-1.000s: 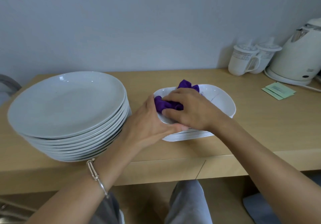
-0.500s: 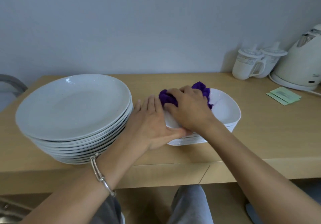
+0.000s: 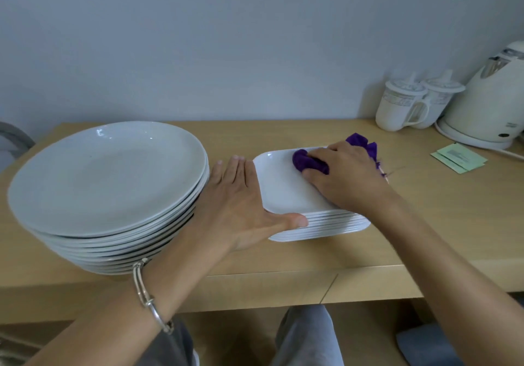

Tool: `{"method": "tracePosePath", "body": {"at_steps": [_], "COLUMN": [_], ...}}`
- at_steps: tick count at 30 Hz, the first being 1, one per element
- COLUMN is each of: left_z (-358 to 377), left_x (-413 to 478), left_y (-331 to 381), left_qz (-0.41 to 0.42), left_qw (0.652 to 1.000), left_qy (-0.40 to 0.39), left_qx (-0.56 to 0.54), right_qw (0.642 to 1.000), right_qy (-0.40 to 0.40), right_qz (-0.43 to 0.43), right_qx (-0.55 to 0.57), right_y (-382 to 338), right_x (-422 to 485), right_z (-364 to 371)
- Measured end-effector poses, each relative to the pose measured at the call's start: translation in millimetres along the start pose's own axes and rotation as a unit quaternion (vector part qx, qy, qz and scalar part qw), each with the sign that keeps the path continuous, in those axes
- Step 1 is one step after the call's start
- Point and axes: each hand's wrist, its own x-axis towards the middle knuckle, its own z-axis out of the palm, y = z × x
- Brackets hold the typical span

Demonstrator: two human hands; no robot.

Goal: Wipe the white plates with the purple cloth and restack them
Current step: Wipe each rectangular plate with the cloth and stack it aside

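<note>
**Cloth bunched on the top plate**

Your left hand [image 3: 241, 195] lies flat, fingers straight and together along the left edge of the square plates [image 3: 283, 195], with the thumb against their near rim. Your right hand [image 3: 346, 178] curls over the purple cloth [image 3: 309, 164], pressing it onto the top plate. It is farther right than half a second ago, so more bare plate shows beside your left hand. Your right palm hides most of the cloth and the plate's far corner.

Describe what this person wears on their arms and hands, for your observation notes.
Both arms are bare as far as the picture shows: no sleeves, no gloves. The left hand has a silver metal bangle at its wrist, seemingly thin bands joined by a clasp. The right hand and its wrist carry nothing. No rings or watch show on either.
</note>
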Motion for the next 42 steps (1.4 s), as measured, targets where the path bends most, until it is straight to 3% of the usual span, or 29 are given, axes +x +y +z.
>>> {"method": "tracePosePath", "body": {"at_steps": [2,5,9,12,16,22,27,33,36,39,42], "left_z": [5.4,18.4,23.7,21.1,11.0,13.1,18.7,16.3,13.0,16.4,15.9], "left_x": [4.7,14.2,15.7,16.9,14.0,21.9,30.7,35.4,31.9,31.2,29.1], "left_y": [-2.2,-6.2,-8.8,-10.5,-6.9,0.5,9.0,15.3,14.8,10.7,9.6], "left_qz": [0.026,0.043,0.024,0.063,0.115,0.132,0.127,0.124,0.127,0.059,0.021], "left_qw": [0.997,0.974,0.958,0.949,0.936,0.93,0.932,0.927,0.927,0.953,0.972], "left_qy": [0.025,0.064,0.051,0.057,0.056,0.061,0.059,0.062,0.049,0.048,0.058], "left_qx": [-0.07,-0.215,-0.281,-0.303,-0.328,-0.338,-0.333,-0.35,-0.348,-0.293,-0.226], "right_qw": [1.0,0.996,0.975,0.98,0.995,0.998,0.998,0.994,0.983,0.959,0.963], "right_qy": [0.004,-0.022,-0.066,-0.098,-0.044,-0.048,0.02,0.04,-0.033,-0.153,-0.17], "right_qz": [0.006,-0.081,-0.172,-0.143,-0.051,0.025,0.059,-0.069,-0.125,-0.149,-0.134], "right_qx": [0.004,0.042,0.125,0.101,0.078,0.034,-0.002,0.08,0.133,0.188,0.158], "right_y": [-19.3,-35.5,-26.9,-3.7,18.9,27.1,13.6,-30.6,-21.0,-2.5,22.5], "right_x": [3.5,1.0,-15.1,-17.2,-11.0,-4.3,13.5,12.4,-2.2,-12.8,-18.3], "right_z": [12.2,19.9,0.7,-17.2,-19.0,-18.2,1.9,20.6,1.6,-20.3,-39.3]}}
